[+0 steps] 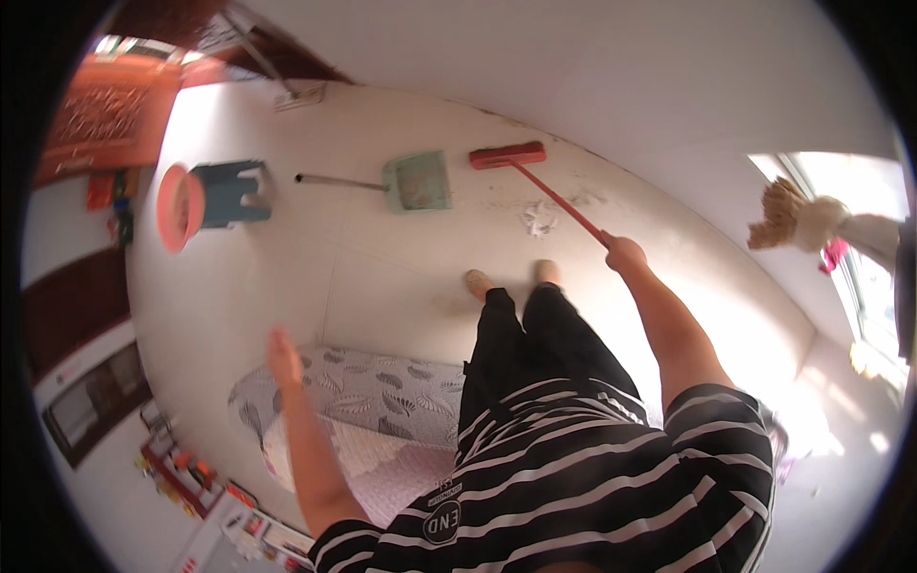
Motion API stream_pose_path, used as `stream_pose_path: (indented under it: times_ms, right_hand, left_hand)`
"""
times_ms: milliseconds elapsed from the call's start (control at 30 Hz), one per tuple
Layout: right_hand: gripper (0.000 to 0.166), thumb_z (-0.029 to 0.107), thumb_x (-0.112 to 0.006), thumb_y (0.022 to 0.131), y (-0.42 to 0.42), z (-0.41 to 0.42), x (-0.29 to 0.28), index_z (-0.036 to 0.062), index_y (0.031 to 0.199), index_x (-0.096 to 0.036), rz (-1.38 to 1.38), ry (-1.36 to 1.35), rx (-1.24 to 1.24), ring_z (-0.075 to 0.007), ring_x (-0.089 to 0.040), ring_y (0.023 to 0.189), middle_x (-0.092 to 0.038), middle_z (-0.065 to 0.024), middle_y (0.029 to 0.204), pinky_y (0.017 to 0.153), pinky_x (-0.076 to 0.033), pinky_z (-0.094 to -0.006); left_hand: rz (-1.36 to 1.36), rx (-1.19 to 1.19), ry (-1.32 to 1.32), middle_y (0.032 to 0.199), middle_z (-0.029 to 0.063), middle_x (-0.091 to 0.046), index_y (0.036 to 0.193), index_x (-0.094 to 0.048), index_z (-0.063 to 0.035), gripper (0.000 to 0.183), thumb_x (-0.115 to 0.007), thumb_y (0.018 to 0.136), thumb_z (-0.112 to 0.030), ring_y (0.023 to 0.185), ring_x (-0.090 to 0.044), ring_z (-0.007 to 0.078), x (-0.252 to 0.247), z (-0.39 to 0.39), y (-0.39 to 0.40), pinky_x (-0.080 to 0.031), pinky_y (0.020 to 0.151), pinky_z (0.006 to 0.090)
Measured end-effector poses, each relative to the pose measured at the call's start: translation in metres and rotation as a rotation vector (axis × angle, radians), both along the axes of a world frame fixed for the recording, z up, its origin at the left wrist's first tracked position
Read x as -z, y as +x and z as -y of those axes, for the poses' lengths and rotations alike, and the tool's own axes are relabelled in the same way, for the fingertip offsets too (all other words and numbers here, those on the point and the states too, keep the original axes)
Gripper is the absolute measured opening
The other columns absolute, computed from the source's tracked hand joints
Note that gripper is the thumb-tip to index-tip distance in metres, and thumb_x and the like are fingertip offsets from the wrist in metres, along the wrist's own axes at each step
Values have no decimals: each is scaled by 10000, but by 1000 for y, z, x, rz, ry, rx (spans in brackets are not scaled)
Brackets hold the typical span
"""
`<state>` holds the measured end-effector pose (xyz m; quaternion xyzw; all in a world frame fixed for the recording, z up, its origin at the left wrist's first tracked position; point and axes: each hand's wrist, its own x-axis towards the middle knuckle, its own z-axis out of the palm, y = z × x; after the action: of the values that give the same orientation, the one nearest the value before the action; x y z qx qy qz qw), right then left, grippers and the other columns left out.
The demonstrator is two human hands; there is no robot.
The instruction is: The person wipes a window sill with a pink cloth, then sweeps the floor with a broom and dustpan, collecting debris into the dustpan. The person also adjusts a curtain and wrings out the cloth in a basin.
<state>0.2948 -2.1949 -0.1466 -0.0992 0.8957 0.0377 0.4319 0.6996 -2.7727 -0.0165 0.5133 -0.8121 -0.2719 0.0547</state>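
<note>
My right hand (626,254) grips the end of a red broom handle (559,202). The red broom head (507,155) rests on the pale floor near the foot of the wall. Grey dirt and a small heap of white scraps (539,218) lie beside the handle, in front of my feet. Left of the broom sits a pale green dustpan (418,183), its metal handle pointing left. My left hand (284,358) is held out empty above the floor by the bed's corner. It is blurred, with its fingers extended.
Behind my legs is a bed (358,401) with a grey leaf-patterned cover. A pink basin (180,208) sits against a blue plastic stool (233,193) at left. A flat mop (299,95) stands by the far wall. A tied curtain (809,222) hangs at the right window.
</note>
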Motion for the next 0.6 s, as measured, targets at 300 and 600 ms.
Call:
stream_pose_path:
  times_ms: [300, 600]
  right_hand:
    - [687, 171, -626, 801, 155, -167, -59, 266, 1415, -332, -76, -71, 587, -257, -640, 746, -640, -164, 990, 618, -522, -380]
    - [212, 320, -390, 957, 83, -190, 83, 132, 871, -440, -81, -269, 1718, -158, -348, 294, -348, -17, 453, 262, -290, -316]
  left_hand:
    - [-275, -268, 475, 1464, 70, -302, 1411, -327, -103, 701, -492, 884, -534, 1336, -286, 274, 20, 100, -279, -249, 1054, 466]
    - [56, 382, 69, 1238, 118, -536, 1333, -452, -78, 721, -474, 855, -617, 1109, -510, 273, 106, 180, -315, -411, 892, 362]
